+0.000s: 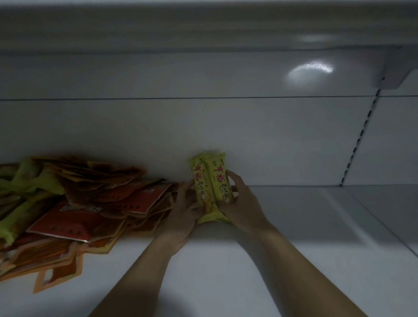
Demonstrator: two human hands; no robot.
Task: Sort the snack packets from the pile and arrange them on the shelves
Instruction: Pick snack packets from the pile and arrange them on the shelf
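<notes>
Packets, two yellow-green ones with red lettering, stand upright side by side between your hands, against the white back wall of the shelf. Your right hand wraps their right side, thumb and fingers curled onto the wrapper, clasping it. Your left hand presses against their left side with fingers extended along the wrapper, so the pair is squeezed between both palms. The crimped lower ends of the packets poke out below, between your wrists, resting on the shelf. Both forearms are bare and reach in from the lower edge of the view.

Just left of your left hand, touching its fingers, begins the pile: a loose heap of flat red and orange packets lying overlapped on the shelf, with more yellow-green wrappers tangled in at its far left. One large red packet lies on top near the front of the heap. A few orange packets spill toward you at the pile's near edge.

Right of your right hand the shelf surface is bare white. Farther right, a slotted upright runs up the back wall. Above your hands the underside of the next shelf spans the view, with a bright patch of reflected light on the wall beneath it, up and to the right. The scene is dim and slightly blurred.
</notes>
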